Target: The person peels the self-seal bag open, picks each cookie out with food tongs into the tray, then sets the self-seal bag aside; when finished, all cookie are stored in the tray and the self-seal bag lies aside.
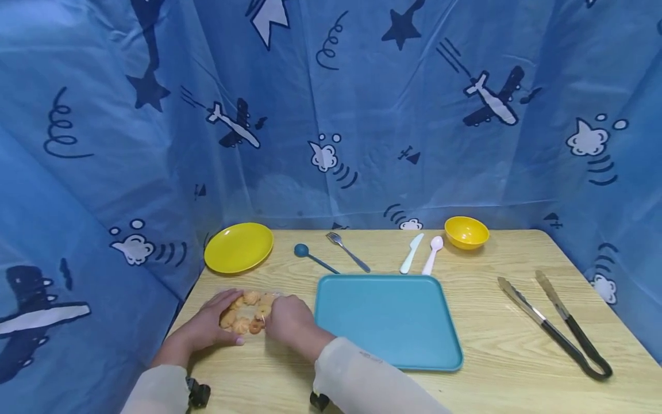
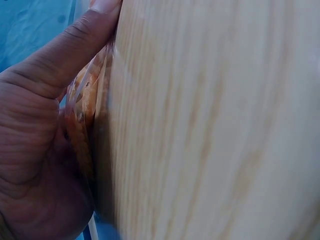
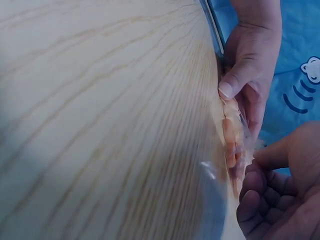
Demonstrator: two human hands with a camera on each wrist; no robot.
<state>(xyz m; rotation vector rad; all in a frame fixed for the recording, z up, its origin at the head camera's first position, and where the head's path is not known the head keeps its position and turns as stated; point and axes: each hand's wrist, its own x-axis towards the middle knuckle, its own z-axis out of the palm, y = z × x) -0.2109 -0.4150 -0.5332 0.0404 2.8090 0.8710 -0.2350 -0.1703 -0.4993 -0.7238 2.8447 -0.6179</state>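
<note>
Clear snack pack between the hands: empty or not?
Not empty: golden-brown snacks show inside the clear pack. Torn open or sealed: cannot tell; the right hand hides one side.

Two hands (image 1: 209,323) (image 1: 291,322), one packet (image 1: 249,312), one plate (image 1: 239,248), one bowl (image 1: 466,233)

no text can be read, though the small mark (image 1: 370,357) on the right sleeve (image 1: 374,380) may be lettering.
</note>
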